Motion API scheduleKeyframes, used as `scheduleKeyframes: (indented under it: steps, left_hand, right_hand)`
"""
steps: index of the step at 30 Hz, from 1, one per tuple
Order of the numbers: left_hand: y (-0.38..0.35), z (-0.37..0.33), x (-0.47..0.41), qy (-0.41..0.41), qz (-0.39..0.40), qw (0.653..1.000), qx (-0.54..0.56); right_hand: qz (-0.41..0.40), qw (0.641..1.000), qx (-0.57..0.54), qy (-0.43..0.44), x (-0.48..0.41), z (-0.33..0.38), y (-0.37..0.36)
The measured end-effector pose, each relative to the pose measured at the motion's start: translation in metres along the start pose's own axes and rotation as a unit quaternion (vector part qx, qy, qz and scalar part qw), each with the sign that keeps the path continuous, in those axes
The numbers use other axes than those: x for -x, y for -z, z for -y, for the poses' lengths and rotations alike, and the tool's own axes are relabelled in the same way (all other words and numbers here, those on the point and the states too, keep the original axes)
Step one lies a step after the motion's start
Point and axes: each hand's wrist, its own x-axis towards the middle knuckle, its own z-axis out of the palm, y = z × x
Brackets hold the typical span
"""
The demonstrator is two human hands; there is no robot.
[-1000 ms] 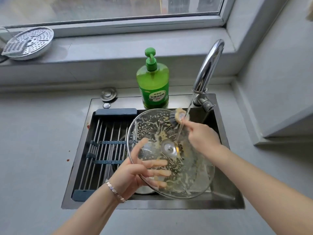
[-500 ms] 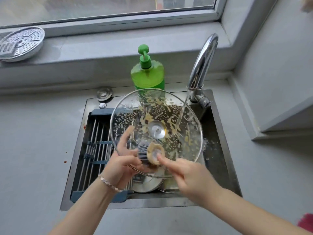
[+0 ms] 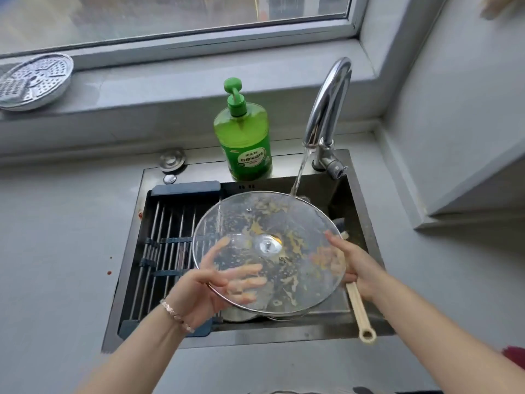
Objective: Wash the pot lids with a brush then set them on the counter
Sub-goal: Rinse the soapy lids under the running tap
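A glass pot lid [image 3: 264, 214] is held tilted over the sink [image 3: 362, 214], with its inner face and the centre screw turned toward the camera. Yellowish residue and droplets are spread across the glass. The lid's lower left rim is pinched by the left hand [image 3: 199, 291]: the thumb is laid on the near face, while the fingers are seen through the glass behind it, so this grip is closed on the lid. A beaded bracelet [image 3: 176, 315] is worn on that wrist.

The lid's right rim is gripped by the right hand [image 3: 360, 268], with the thumb on the near face and the fingers showing through the glass. A brush [image 3: 356, 305] is held in the same grip; its beige handle is pointed down toward the sink's near edge, and its dark bristles are seen just beyond the lid's right rim.

Water is poured from the chrome faucet [image 3: 326, 109] at the sink's far right corner, and the stream is met by the lid's far rim. A green dish soap bottle [image 3: 244, 137] is stood on the sink's back ledge. A roll-up drying rack [image 3: 170, 245] is laid across the sink's left part. More metal ware [image 3: 238, 315] is partly hidden below the lid. A perforated steamer plate [image 3: 34, 81] is kept on the window sill [image 3: 170, 83] above the worktop [image 3: 56, 251].
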Motion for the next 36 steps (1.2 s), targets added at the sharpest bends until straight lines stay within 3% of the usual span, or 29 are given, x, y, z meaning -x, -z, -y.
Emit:
scheduleKeyframes:
  steps: [2,4,6,7,9,11,13,15,16,21,23,25,27,29,32,36]
  left_hand:
    - [0.005,0.007,-0.006,0.033,0.010,0.999,0.008]
    - [0.007,0.011,-0.014,0.061,-0.025,0.998,0.018]
    - [0.007,0.017,-0.022,0.059,-0.125,0.989,-0.043]
    - [0.003,0.022,-0.024,0.040,-0.181,0.974,-0.128]
    - [-0.012,0.029,-0.021,-0.022,-0.209,0.898,-0.387]
    - [-0.020,0.045,-0.021,-0.068,-0.077,0.784,-0.612]
    - [-0.036,0.058,-0.025,-0.053,0.013,0.690,-0.722]
    - [-0.050,0.068,-0.035,-0.110,0.011,0.628,-0.770]
    - [-0.058,0.071,-0.039,-0.158,-0.018,0.616,-0.772]
    - [-0.049,0.071,-0.044,-0.401,-0.124,0.625,-0.659]
    - [-0.043,0.060,-0.043,-0.449,-0.143,0.625,-0.622]
    - [-0.048,0.045,-0.039,-0.430,-0.180,0.693,-0.549]
    - [-0.050,0.025,-0.040,-0.338,-0.224,0.819,-0.406]
    - [-0.047,0.005,-0.042,-0.247,-0.261,0.900,-0.247]
    - [-0.045,-0.010,-0.041,-0.211,-0.267,0.933,-0.115]
    - [-0.049,-0.010,-0.039,-0.204,-0.265,0.937,-0.096]
  right_hand:
    - [0.047,0.998,-0.044,-0.027,0.008,0.002,-0.002]
    - [0.023,0.999,-0.031,-0.013,0.015,0.007,-0.002]
    - [-0.012,1.000,0.010,0.018,0.022,0.014,-0.003]
    - [-0.030,0.998,0.036,0.033,0.022,0.018,-0.003]
    - [-0.080,0.990,0.095,0.065,0.026,0.026,-0.006]
    - [-0.122,0.979,0.141,0.086,0.031,0.031,-0.014]
    - [-0.146,0.970,0.164,0.104,0.035,0.034,-0.026]
    - [-0.153,0.964,0.178,0.126,0.038,0.033,-0.039]
    - [-0.150,0.962,0.183,0.136,0.039,0.032,-0.045]
    - [-0.096,0.963,0.175,0.181,0.047,0.038,-0.072]
    - [-0.057,0.962,0.183,0.197,0.048,0.039,-0.078]
    - [-0.025,0.958,0.200,0.202,0.045,0.040,-0.080]
    - [-0.014,0.954,0.218,0.206,0.037,0.041,-0.077]
    - [-0.055,0.929,0.293,0.220,0.025,0.036,-0.068]
    - [-0.098,0.846,0.455,0.258,0.011,0.019,-0.055]
    - [-0.050,0.775,0.521,0.354,0.031,0.000,-0.074]
